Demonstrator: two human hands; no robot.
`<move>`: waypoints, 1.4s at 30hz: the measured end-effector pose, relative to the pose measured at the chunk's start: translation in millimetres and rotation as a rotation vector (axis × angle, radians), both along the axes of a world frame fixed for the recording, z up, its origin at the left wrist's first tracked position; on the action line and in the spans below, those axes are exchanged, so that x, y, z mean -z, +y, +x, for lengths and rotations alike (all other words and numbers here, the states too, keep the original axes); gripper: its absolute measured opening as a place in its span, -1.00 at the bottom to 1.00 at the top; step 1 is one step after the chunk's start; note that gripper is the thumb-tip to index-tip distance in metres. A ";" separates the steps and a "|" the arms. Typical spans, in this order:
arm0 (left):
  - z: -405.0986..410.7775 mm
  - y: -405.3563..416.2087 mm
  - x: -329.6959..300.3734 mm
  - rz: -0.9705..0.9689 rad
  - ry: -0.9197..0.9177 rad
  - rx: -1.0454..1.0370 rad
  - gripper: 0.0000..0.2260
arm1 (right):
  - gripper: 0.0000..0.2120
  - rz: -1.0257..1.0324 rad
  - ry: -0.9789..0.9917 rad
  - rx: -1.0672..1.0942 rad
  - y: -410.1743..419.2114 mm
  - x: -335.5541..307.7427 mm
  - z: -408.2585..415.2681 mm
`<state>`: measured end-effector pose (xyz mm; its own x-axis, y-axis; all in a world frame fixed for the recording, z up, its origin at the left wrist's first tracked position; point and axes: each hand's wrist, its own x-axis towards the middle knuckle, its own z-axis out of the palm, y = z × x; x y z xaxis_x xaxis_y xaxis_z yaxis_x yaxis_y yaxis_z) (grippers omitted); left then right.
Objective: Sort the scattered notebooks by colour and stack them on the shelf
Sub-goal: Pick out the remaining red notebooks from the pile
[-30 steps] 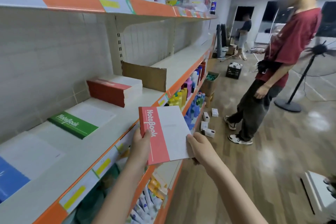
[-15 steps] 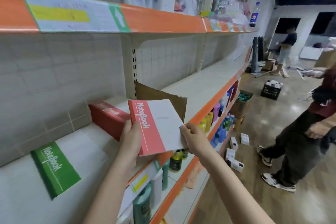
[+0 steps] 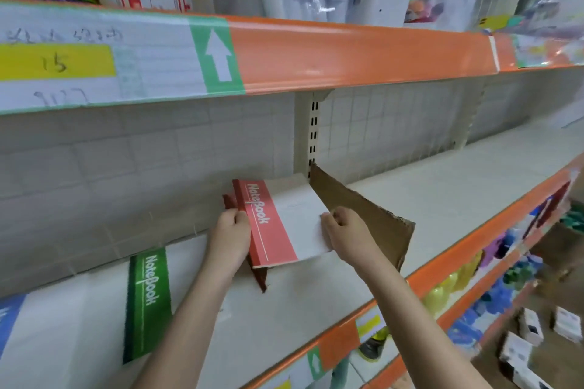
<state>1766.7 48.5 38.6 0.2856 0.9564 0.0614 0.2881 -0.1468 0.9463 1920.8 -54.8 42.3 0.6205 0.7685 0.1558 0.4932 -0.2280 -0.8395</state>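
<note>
Red notebook: held over the red stack on the shelf. Left hand grips the spine edge; right hand pinches the open edge. Likely light, thin, flexible; support both edges.

head cam | faces forward-down at shelf | close range | single view
</note>
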 end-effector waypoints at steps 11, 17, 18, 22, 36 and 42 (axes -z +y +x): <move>27.7 22.6 4.7 0.187 0.235 -0.319 -0.76 | -0.65 -0.107 -0.185 -0.127 55.4 8.5 43.6; 35.6 24.6 17.5 0.265 0.309 -0.397 -0.78 | -0.68 -0.112 -0.230 -0.162 62.8 16.6 54.3; 37.2 24.4 18.4 0.283 0.324 -0.424 -0.78 | -0.70 -0.108 -0.242 -0.172 64.3 18.1 55.7; 40.9 18.5 20.5 0.322 0.364 -0.467 -0.79 | -0.74 -0.097 -0.281 -0.190 68.0 23.4 59.6; 45.3 12.1 26.4 0.237 0.345 -0.477 -0.74 | -0.72 -0.036 -0.174 -0.284 68.3 37.0 60.7; 44.8 12.5 29.3 0.229 0.312 -0.488 -0.73 | -0.74 -0.072 -0.145 -0.325 67.6 39.7 57.9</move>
